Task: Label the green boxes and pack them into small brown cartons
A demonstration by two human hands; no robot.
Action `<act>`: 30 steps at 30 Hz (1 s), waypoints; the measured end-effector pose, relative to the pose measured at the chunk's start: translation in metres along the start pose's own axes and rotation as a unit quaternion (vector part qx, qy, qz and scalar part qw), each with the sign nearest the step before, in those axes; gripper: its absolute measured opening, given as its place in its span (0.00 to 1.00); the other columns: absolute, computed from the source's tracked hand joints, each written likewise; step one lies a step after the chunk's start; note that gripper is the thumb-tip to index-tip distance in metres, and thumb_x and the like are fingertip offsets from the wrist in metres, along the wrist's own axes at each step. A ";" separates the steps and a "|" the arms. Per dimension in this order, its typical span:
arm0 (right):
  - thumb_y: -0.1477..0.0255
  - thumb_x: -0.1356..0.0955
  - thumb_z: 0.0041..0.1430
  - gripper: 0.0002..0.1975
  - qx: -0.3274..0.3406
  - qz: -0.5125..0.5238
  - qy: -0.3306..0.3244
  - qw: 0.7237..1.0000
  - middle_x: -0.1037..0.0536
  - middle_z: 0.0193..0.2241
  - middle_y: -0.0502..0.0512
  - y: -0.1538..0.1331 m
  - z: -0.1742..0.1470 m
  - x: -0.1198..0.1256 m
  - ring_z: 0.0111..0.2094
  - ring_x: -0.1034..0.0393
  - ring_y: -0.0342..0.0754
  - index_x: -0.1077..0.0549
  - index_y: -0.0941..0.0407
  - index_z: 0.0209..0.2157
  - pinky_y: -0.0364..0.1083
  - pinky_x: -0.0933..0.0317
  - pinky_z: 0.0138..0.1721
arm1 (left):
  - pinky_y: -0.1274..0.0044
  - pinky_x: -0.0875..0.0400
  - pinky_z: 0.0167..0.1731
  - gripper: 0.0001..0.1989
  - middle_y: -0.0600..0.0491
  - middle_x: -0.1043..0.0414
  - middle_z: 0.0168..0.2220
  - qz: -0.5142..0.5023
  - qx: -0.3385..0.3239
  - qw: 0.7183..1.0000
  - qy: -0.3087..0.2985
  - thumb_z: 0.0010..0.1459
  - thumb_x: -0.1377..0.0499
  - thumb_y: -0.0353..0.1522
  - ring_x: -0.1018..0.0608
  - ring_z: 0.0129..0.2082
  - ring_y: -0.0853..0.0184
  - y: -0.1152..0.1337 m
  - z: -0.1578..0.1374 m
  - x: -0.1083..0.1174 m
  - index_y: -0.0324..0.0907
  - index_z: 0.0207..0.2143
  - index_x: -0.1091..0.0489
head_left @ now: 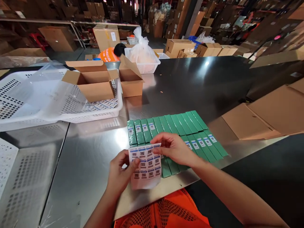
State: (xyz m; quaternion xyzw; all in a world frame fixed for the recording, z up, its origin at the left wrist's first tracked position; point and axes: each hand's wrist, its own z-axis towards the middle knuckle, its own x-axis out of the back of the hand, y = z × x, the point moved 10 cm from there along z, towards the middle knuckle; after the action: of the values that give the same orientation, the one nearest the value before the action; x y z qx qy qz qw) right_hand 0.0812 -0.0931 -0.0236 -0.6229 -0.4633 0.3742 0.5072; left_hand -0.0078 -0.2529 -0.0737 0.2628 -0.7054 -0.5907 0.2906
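A sheet of QR-code stickers (146, 182) is held up in front of me, its labels in rows with blue headings. My left hand (122, 171) pinches its left side, thumb on the front. At the upper right corner of the sheet, my right hand (174, 148) has its thumb and forefinger closed on the edge. Behind the sheet, green boxes (180, 122) stand packed side by side in two rows on the metal table. Stickers show on several boxes at the left of the far row and the right of the near row. The sheet and my hands hide part of the near row.
White plastic baskets (95, 117) stand at the left, with an open carton (97, 90) and more sticker sheets (102, 105) inside. Another open carton (131, 88) is beside them. A basket with a plastic bag (142, 50) and a person in orange (109, 54) are farther back. Large cardboard (273, 110) lies at the right.
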 end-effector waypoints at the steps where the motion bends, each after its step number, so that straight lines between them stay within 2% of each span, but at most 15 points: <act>1: 0.66 0.24 0.49 0.14 -0.005 -0.001 0.009 1.000 0.27 0.24 0.45 0.002 -0.001 0.000 0.26 0.31 0.42 0.25 0.53 0.37 0.44 0.36 0.29 | 0.77 0.31 0.30 0.16 0.52 0.24 0.28 -0.030 0.009 0.999 -0.004 0.52 0.33 0.44 0.26 0.28 0.66 -0.003 0.001 0.000 0.42 0.36 0.24; 3: 0.66 0.23 0.48 0.16 -0.013 0.000 0.021 1.000 0.26 0.22 0.45 0.006 -0.002 0.001 0.24 0.31 0.42 0.27 0.52 0.38 0.43 0.37 0.27 | 0.77 0.30 0.31 0.16 0.51 0.22 0.29 -0.083 0.026 0.996 -0.021 0.50 0.32 0.43 0.25 0.29 0.66 -0.006 0.001 -0.002 0.41 0.35 0.25; 5: 0.66 0.24 0.50 0.13 -0.005 -0.002 0.034 0.999 0.23 0.23 0.47 0.005 -0.002 0.003 0.26 0.30 0.43 0.27 0.53 0.35 0.43 0.36 0.28 | 0.78 0.30 0.30 0.17 0.51 0.23 0.26 -0.112 0.050 0.992 -0.031 0.50 0.32 0.44 0.25 0.27 0.68 -0.008 0.001 -0.007 0.39 0.27 0.26; 8: 0.65 0.25 0.52 0.08 0.081 -0.029 0.067 0.994 0.21 0.32 0.51 -0.015 0.001 0.015 0.34 0.27 0.45 0.25 0.53 0.28 0.46 0.33 0.35 | 0.80 0.31 0.25 0.19 0.53 0.25 0.21 -0.159 0.094 0.982 -0.028 0.48 0.31 0.45 0.27 0.22 0.70 -0.014 0.001 -0.013 0.39 0.23 0.27; 10: 0.64 0.26 0.53 0.08 0.144 -0.027 0.099 0.984 0.22 0.33 0.51 -0.033 0.009 0.035 0.36 0.27 0.45 0.25 0.53 0.27 0.47 0.33 0.40 | 0.80 0.32 0.24 0.19 0.54 0.26 0.20 -0.196 0.119 0.973 -0.020 0.47 0.30 0.45 0.27 0.21 0.70 -0.019 0.001 -0.016 0.39 0.23 0.27; 12: 0.63 0.26 0.53 0.10 0.156 -0.009 0.139 0.978 0.23 0.30 0.49 -0.039 0.025 0.064 0.33 0.28 0.44 0.26 0.53 0.29 0.46 0.32 0.39 | 0.80 0.31 0.23 0.19 0.54 0.25 0.21 -0.218 0.134 0.967 -0.005 0.46 0.30 0.45 0.26 0.22 0.70 -0.025 0.002 -0.014 0.39 0.23 0.28; 15: 0.67 0.23 0.49 0.13 0.040 -0.019 0.163 0.986 0.25 0.27 0.46 -0.018 0.058 0.102 0.29 0.30 0.41 0.29 0.53 0.32 0.42 0.33 0.34 | 0.79 0.30 0.24 0.18 0.54 0.24 0.22 -0.221 0.136 0.966 0.013 0.46 0.29 0.44 0.25 0.22 0.69 -0.030 0.004 -0.007 0.39 0.25 0.28; 17: 0.72 0.23 0.46 0.14 -0.054 -0.051 0.141 0.987 0.27 0.22 0.45 0.004 0.075 0.113 0.25 0.32 0.40 0.30 0.54 0.32 0.41 0.34 0.29 | 0.79 0.30 0.24 0.19 0.54 0.24 0.22 -0.218 0.135 0.967 0.013 0.46 0.29 0.45 0.25 0.21 0.70 -0.029 0.005 -0.007 0.39 0.24 0.28; 19: 0.77 0.23 0.44 0.17 -0.107 -0.078 0.113 0.985 0.28 0.18 0.44 0.020 0.084 0.114 0.21 0.33 0.41 0.30 0.55 0.35 0.40 0.36 0.25 | 0.80 0.31 0.23 0.20 0.54 0.25 0.21 -0.210 0.135 0.968 0.006 0.45 0.29 0.46 0.26 0.21 0.70 -0.027 0.006 -0.009 0.39 0.23 0.29; 23: 0.80 0.24 0.43 0.29 -0.145 -0.119 0.106 0.977 0.28 0.18 0.42 0.035 0.087 0.111 0.20 0.33 0.42 0.35 0.53 0.46 0.40 0.36 0.23 | 0.80 0.34 0.22 0.23 0.54 0.27 0.19 -0.185 0.138 0.973 0.006 0.41 0.29 0.48 0.28 0.19 0.71 -0.023 0.005 -0.011 0.38 0.21 0.30; 27: 0.80 0.24 0.44 0.27 -0.166 -0.172 0.129 0.962 0.27 0.19 0.43 0.039 0.088 0.113 0.21 0.32 0.43 0.38 0.53 0.43 0.41 0.35 0.25 | 0.80 0.33 0.23 0.24 0.53 0.27 0.19 -0.173 0.149 0.974 -0.003 0.41 0.29 0.49 0.28 0.20 0.70 -0.024 0.003 -0.014 0.38 0.21 0.30; 30: 0.79 0.22 0.38 0.29 -0.164 -0.232 0.160 0.945 0.29 0.20 0.42 0.034 0.091 0.123 0.23 0.32 0.45 0.37 0.53 0.40 0.43 0.37 0.26 | 0.79 0.33 0.23 0.24 0.53 0.26 0.20 -0.166 0.149 0.975 -0.012 0.42 0.29 0.50 0.27 0.21 0.70 -0.025 0.002 -0.016 0.39 0.21 0.30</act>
State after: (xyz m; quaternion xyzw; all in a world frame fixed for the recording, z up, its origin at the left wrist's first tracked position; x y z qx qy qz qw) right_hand 0.0383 0.0487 -0.0751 -0.6242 -0.5630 0.0601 0.5383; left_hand 0.0025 -0.2442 -0.0999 0.4095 -0.7351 -0.5225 0.1374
